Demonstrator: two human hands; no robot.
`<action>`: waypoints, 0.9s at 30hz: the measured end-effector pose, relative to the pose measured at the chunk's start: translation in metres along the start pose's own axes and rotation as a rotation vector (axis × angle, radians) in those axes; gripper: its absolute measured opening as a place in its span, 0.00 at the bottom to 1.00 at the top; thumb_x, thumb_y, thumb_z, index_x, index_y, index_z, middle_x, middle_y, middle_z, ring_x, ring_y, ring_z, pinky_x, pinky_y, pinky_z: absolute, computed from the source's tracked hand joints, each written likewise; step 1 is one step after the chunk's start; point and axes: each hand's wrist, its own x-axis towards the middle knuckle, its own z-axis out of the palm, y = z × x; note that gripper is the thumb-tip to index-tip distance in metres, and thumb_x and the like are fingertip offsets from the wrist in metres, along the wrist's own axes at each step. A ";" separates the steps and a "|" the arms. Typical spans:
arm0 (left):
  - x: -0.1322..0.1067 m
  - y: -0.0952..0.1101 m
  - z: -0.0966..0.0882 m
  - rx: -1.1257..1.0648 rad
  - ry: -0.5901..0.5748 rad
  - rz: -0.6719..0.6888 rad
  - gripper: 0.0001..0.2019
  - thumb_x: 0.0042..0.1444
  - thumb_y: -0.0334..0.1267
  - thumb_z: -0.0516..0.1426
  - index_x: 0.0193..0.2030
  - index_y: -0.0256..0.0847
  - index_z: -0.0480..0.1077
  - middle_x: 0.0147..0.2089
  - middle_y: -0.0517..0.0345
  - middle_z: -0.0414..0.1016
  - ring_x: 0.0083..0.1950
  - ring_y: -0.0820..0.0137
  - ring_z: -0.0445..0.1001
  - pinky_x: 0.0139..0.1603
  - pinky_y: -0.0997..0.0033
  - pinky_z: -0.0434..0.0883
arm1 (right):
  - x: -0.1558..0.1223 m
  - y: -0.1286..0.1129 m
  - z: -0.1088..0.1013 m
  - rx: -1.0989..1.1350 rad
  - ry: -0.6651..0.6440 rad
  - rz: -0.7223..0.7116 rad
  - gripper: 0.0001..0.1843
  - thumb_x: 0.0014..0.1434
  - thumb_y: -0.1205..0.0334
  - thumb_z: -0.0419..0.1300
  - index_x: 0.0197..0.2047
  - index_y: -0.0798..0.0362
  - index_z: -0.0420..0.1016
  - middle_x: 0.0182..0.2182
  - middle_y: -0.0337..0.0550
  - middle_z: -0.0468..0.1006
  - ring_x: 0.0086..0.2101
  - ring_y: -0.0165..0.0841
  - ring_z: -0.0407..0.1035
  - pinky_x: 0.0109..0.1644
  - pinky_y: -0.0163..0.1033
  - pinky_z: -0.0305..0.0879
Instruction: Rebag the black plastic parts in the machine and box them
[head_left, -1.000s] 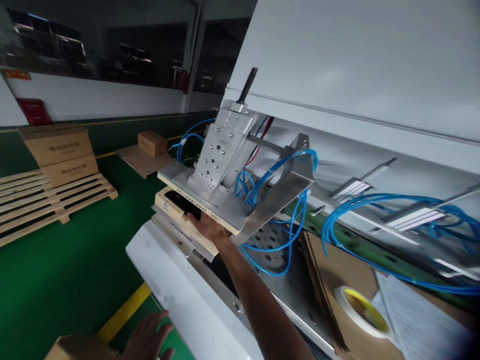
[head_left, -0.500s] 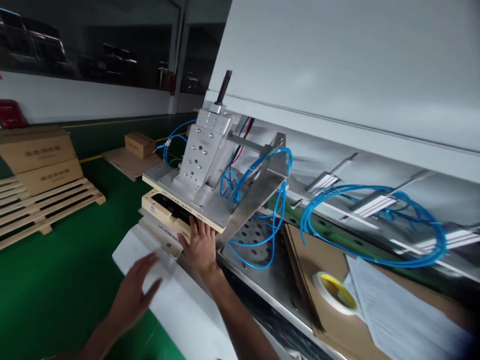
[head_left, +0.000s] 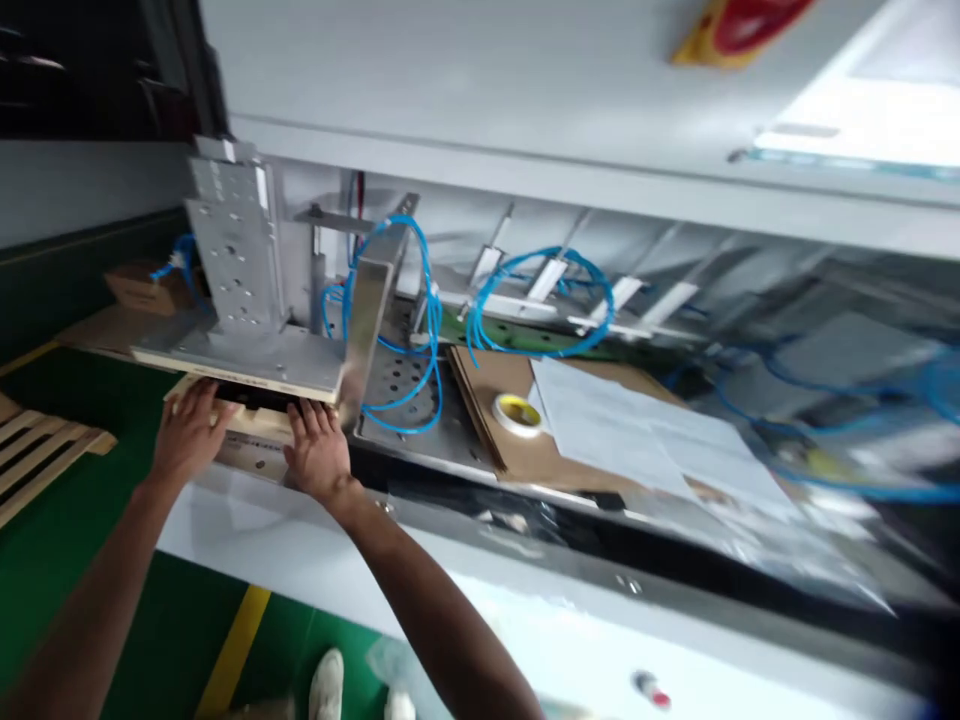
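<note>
A press fixture has a metal upper plate (head_left: 262, 358) with a cream underside above a cream lower block (head_left: 266, 428). A long black part (head_left: 259, 399) lies in the gap between them. At its left end my left hand (head_left: 189, 435) reaches in, fingers extended over the block and thumb apart. Toward the right end, my right hand (head_left: 321, 450) lies with fingers spread, their tips at the black part under the plate edge. Neither hand visibly grips anything; the fingertips are partly hidden. An upright metal bracket (head_left: 236, 250) rises from the upper plate.
Blue air hoses (head_left: 431, 330) loop beside a slanted metal arm (head_left: 367, 330). To the right are cardboard sheets (head_left: 480, 410), a tape roll (head_left: 517, 414) and white papers (head_left: 615, 420). A red button (head_left: 757, 25) is on the machine's upper panel. A wooden pallet (head_left: 52, 455) stands left.
My left hand has moved from in front of the fixture to the black part's left end. My right hand stays near the right end. The view has turned to the right.
</note>
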 end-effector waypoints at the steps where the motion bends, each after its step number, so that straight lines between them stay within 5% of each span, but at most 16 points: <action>1: -0.009 0.005 -0.004 -0.017 0.022 -0.002 0.35 0.74 0.55 0.45 0.68 0.19 0.65 0.67 0.20 0.72 0.69 0.39 0.70 0.68 0.28 0.66 | -0.013 -0.004 -0.002 0.003 0.009 0.024 0.37 0.68 0.59 0.63 0.74 0.64 0.60 0.73 0.63 0.64 0.73 0.49 0.56 0.76 0.58 0.54; 4: -0.069 0.042 -0.010 -0.101 0.114 -0.032 0.32 0.73 0.48 0.50 0.70 0.17 0.61 0.67 0.17 0.69 0.72 0.41 0.67 0.67 0.35 0.69 | -0.083 -0.019 -0.013 0.036 0.040 0.012 0.33 0.69 0.56 0.61 0.73 0.56 0.62 0.72 0.54 0.67 0.74 0.43 0.54 0.77 0.54 0.54; 6: -0.132 0.081 -0.012 -0.224 0.181 -0.064 0.28 0.70 0.42 0.56 0.71 0.28 0.63 0.65 0.27 0.73 0.69 0.46 0.71 0.68 0.41 0.70 | -0.149 -0.030 -0.023 0.169 0.138 -0.123 0.25 0.68 0.57 0.62 0.65 0.56 0.71 0.62 0.53 0.78 0.67 0.42 0.65 0.72 0.51 0.62; 9: -0.222 0.151 -0.016 -0.386 0.005 0.059 0.27 0.67 0.38 0.61 0.71 0.40 0.65 0.59 0.39 0.77 0.62 0.51 0.77 0.62 0.48 0.75 | -0.249 -0.037 -0.046 0.293 0.131 -0.136 0.23 0.66 0.64 0.60 0.63 0.52 0.72 0.53 0.48 0.83 0.54 0.39 0.75 0.62 0.49 0.72; 11: -0.260 0.194 -0.020 -0.456 -0.155 0.167 0.26 0.68 0.39 0.59 0.72 0.45 0.63 0.59 0.42 0.78 0.60 0.50 0.77 0.60 0.47 0.76 | -0.302 -0.030 -0.062 0.289 0.161 0.066 0.22 0.65 0.68 0.57 0.62 0.51 0.72 0.46 0.48 0.83 0.47 0.38 0.78 0.52 0.47 0.77; 13: -0.278 0.225 -0.022 -0.492 -0.264 0.149 0.29 0.69 0.38 0.57 0.76 0.49 0.58 0.62 0.42 0.76 0.63 0.49 0.76 0.61 0.43 0.75 | -0.342 -0.014 -0.077 0.170 0.269 0.368 0.20 0.67 0.69 0.56 0.60 0.48 0.74 0.43 0.48 0.81 0.42 0.39 0.78 0.44 0.45 0.78; 16: -0.284 0.244 -0.022 -0.498 -0.333 0.151 0.36 0.69 0.38 0.58 0.80 0.53 0.50 0.67 0.41 0.73 0.66 0.46 0.74 0.64 0.38 0.74 | -0.386 0.019 -0.095 -0.054 0.438 0.757 0.16 0.71 0.63 0.55 0.58 0.46 0.77 0.43 0.50 0.80 0.43 0.42 0.78 0.44 0.48 0.78; 23: -0.309 0.238 0.005 -0.373 -0.189 0.189 0.45 0.62 0.38 0.66 0.81 0.55 0.49 0.69 0.39 0.71 0.62 0.38 0.77 0.57 0.32 0.79 | -0.509 0.120 -0.154 -0.394 0.570 1.212 0.22 0.69 0.51 0.53 0.58 0.54 0.76 0.49 0.57 0.81 0.49 0.46 0.76 0.55 0.55 0.75; 27: -0.320 0.251 0.003 -0.308 -0.155 0.090 0.45 0.61 0.39 0.66 0.81 0.52 0.51 0.74 0.36 0.65 0.66 0.29 0.72 0.59 0.22 0.76 | -0.578 0.188 -0.190 -0.448 0.645 1.416 0.31 0.67 0.50 0.51 0.63 0.63 0.72 0.57 0.68 0.78 0.55 0.50 0.73 0.59 0.57 0.72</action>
